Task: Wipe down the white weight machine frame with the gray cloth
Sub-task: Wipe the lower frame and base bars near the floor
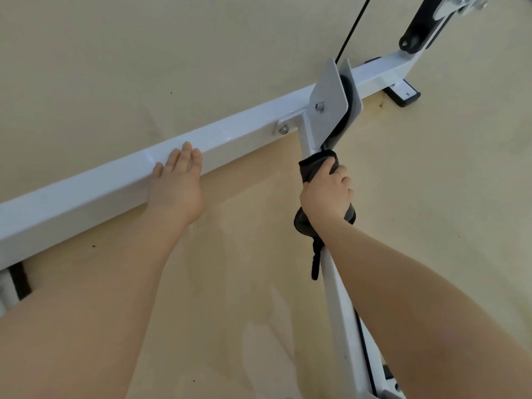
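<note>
Head view: two hands on one white weight machine frame (95, 185). The left hand (175, 185) lies flat, fingers straight, on the long floor beam. The right hand (326, 194) grips the single gray cloth (312, 168), wrapped round the narrower bar (339, 306) below two pulley plates (328, 102). One black cable (349, 30) rises, perhaps from the pulley. No readable writing shows.
</note>
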`<state>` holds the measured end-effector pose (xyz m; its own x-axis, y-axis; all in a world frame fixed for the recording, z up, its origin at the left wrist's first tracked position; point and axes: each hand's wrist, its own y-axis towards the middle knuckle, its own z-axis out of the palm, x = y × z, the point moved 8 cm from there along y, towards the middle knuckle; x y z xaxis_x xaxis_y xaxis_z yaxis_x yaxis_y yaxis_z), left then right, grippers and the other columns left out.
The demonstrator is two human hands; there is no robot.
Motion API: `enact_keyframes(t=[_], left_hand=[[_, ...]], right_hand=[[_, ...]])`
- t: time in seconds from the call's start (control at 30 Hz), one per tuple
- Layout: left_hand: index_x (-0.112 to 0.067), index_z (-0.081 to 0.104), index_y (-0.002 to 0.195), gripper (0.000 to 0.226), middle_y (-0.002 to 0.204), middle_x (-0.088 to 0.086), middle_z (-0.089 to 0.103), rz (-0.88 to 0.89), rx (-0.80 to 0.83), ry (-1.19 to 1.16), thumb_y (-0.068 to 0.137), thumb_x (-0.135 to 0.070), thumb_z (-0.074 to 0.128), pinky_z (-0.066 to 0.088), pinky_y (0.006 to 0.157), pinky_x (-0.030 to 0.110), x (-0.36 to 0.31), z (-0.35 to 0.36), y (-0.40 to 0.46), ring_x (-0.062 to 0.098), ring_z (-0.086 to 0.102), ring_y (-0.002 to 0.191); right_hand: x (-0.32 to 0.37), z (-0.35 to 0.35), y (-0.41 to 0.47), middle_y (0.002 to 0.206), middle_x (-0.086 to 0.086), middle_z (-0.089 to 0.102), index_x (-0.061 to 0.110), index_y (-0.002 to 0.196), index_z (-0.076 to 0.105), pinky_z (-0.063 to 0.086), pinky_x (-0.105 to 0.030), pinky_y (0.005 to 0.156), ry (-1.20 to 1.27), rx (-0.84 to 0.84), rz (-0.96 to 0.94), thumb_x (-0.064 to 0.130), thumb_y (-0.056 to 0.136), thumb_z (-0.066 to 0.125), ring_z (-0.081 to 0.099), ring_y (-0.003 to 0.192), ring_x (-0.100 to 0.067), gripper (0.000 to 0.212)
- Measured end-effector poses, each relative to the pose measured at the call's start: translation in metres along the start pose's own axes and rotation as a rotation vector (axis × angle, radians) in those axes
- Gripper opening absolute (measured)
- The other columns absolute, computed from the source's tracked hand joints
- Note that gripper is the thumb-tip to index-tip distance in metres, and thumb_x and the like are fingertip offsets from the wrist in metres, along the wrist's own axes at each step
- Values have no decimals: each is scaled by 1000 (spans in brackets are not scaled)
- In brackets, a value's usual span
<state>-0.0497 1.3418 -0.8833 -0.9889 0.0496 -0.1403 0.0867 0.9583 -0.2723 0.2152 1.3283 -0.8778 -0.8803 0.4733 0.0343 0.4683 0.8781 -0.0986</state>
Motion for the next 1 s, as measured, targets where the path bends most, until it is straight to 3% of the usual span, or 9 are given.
enact_keyframes(t=[0.23, 0.37, 0.6, 0.7, 0.8, 0.9, 1.0], left_hand=[[-14, -7, 147, 77, 155, 2, -15, -25, -45, 1, 85, 0, 37, -1, 114, 40, -3, 3, 1, 20, -8, 143], [-12, -8, 147, 80, 155, 3, -16, -35, -49, 8, 84, 2, 39, -3, 114, 40, -4, 2, -2, 21, -9, 143], [-11, -1, 147, 65, 156, 5, -9, -31, -18, -3, 90, -3, 29, 0, 115, 42, -6, -9, -8, 22, -4, 143], [-16, 0, 148, 67, 156, 7, 5, -27, 69, -65, 90, -7, 34, 10, 113, 45, -26, -7, -24, 26, 12, 142], [-24, -1, 148, 73, 146, 9, 35, 183, 202, -258, 89, -9, 40, 35, 100, 37, -83, 28, -99, 27, 42, 126], [-29, 27, 143, 53, 128, 0, 55, 447, 301, -323, 92, -17, 38, 44, 87, 28, -114, 66, -204, 21, 51, 113], [-26, 57, 117, 28, 106, -5, 64, 566, 460, -318, 95, -30, 40, 42, 76, 24, -107, 95, -273, 14, 56, 95]], right_hand=[[2, -2, 7, 147, -22, 21, 3, 146, 3, 31, -43, 101, -22, 63, -19, 27, 90, 52, 30, 129, -36, 78], [-22, 4, -48, 149, -23, 14, 4, 146, -2, 32, -42, 101, -119, 115, -18, 26, 93, 49, 29, 127, -39, 77], [-59, 16, -116, 151, -24, 6, 1, 144, -9, 29, -41, 104, -198, 206, 22, 21, 94, 46, 22, 134, -38, 78], [-49, 13, -102, 151, -23, 8, 0, 145, -6, 28, -43, 105, -139, 184, -5, 23, 93, 51, 22, 134, -38, 81], [-47, 11, -93, 152, -21, 3, 3, 146, -9, 26, -43, 106, -130, 224, -42, 26, 93, 50, 19, 135, -38, 82], [-64, 16, -108, 153, -18, -1, 7, 145, -15, 27, -42, 105, -156, 311, -52, 27, 94, 48, 18, 135, -36, 84], [-85, 24, -147, 152, -20, 2, 5, 145, -15, 32, -40, 100, -205, 306, -17, 20, 91, 47, 25, 130, -35, 84]])
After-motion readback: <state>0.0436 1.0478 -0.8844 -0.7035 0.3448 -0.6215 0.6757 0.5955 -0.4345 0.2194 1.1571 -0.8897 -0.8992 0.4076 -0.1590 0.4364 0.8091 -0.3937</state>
